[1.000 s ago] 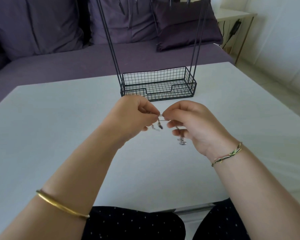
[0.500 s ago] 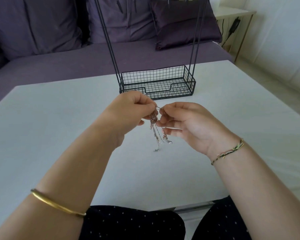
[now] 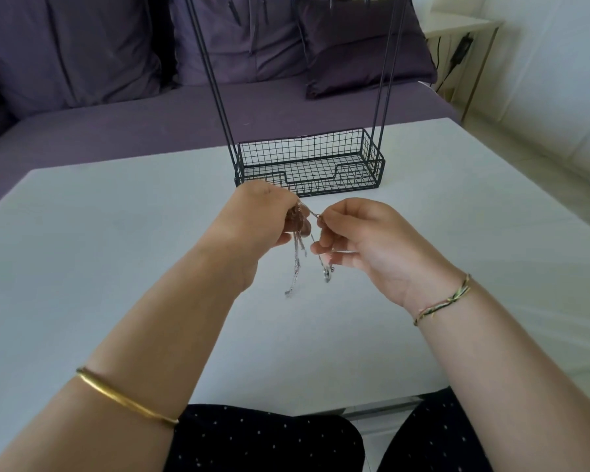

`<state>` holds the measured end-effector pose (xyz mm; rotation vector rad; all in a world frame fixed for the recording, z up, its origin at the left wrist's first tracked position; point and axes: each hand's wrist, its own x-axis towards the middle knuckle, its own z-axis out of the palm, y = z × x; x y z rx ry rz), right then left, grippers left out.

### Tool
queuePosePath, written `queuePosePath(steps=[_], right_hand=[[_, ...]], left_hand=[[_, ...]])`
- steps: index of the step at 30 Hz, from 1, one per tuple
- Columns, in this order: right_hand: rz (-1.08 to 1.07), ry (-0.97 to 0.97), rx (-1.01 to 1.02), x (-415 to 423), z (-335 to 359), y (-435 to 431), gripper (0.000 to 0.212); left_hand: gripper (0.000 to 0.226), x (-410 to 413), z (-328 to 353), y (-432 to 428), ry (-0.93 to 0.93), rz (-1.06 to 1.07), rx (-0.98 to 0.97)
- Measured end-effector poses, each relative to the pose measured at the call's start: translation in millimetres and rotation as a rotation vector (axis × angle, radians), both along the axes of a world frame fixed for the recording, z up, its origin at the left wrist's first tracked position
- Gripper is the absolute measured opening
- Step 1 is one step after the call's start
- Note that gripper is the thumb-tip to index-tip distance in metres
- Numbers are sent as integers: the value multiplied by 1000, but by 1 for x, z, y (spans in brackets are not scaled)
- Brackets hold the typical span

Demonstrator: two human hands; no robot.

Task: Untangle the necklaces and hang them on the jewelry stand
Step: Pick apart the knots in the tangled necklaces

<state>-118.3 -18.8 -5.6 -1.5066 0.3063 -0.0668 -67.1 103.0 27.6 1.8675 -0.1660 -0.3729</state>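
The left hand has its fingers curled round a bunched knot of the necklaces, and the right hand pinches one thin strand between thumb and forefinger just beside it. That strand runs taut across the small gap between the hands. Loose chain ends hang down from both hands, held up over the table, and whether their tips touch it I cannot tell.

A purple sofa stretches along the table's far edge, with a dark cushion lying on its seat. The white table fills the middle of the view. The black wire stand sits on the table just beyond the hands: a mesh basket base with thin uprights rising out of view. A gold bangle circles the left forearm, and a woven bracelet the right wrist.
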Motion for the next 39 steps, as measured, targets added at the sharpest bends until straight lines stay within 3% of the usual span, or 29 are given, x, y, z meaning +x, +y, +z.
queuePosePath(steps=[12,15,19,27,32,39], right_hand=[[-63,7,161,0,4,-3,19],[-51,8,148,-2,6,-4,7],[-50,-25,86,-3,4,-2,15],[-107,-68,167,-2,7,-5,15],[-134,-77,197,-2,7,-3,20],[-66,-54,107,-3,3,-6,6]], left_hand=[[23,-6,3,-2,54,-14,-64],[24,-7,6,-2,123,21,-143],[25,-7,6,-2,173,12,-161],[22,-5,3,-2,100,-111,9],[21,-2,1,1,57,-100,23],[25,-1,1,4,62,-71,-55]])
